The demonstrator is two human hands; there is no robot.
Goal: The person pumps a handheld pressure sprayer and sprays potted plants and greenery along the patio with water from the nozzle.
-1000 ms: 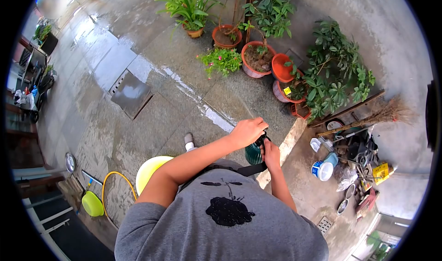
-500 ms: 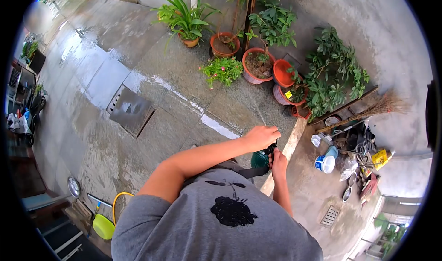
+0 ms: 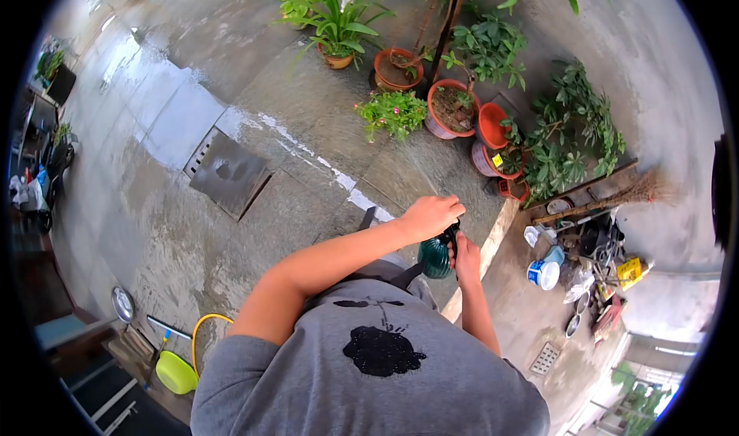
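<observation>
A dark green, ribbed spray bottle with a black top is held upright or nearly so in front of my waist. My left hand is closed over its black top, the fingers bent down on the far side. Lower on the right, my right hand wraps round the black handle beside the green body. Parts of the spray head are covered by both hands. Beyond them stand a potted plant with broad leaves and a low plant with pink flowers.
Several terracotta pots line the wall. A pale ledge runs past my right side. Right of it are a broom, a white bucket and clutter. A metal drain cover lies on wet paving, and a green basin is lower left.
My view has shifted a little, so the pots appear farther right. Both hands stay on the spray bottle, whose green body now shows more clearly. A dark shape has appeared beyond my left forearm.
</observation>
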